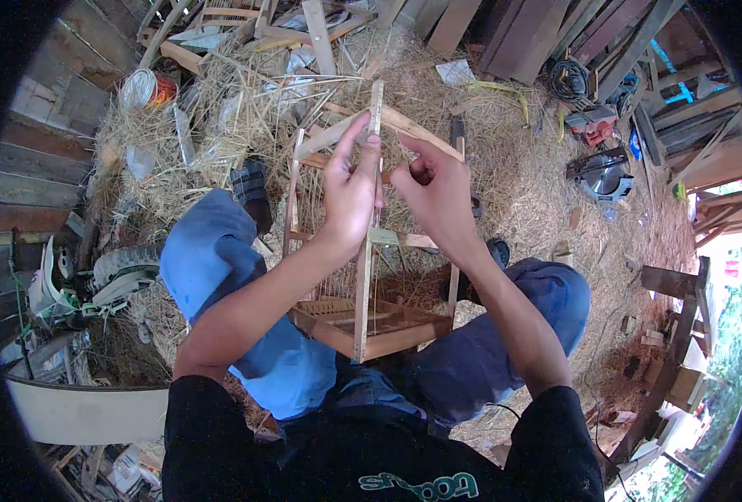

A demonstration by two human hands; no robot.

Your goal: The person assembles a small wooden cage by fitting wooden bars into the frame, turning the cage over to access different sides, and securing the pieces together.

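Note:
Between my knees stands a small wooden cage frame (361, 293), made of light strips with thin upright rods and a slatted base (408, 336). My left hand (347, 197) closes on the frame's near upright post, its fingers stretched along the wood and its thumb against it. Just right of that post is my right hand (439, 191), thumb and forefinger bent toward each other in a pinch. Anything between those fingertips is too small to make out. Behind both hands, a slanting top strip (421, 134) joins the posts.
Straw and shavings (521, 180) cover the ground. A circular saw (603, 177) lies to the right, near a coiled black cable (568, 80). Boards (526, 38) lean at the back. A white coil (139, 88) sits at far left, above a motorbike part (53, 280).

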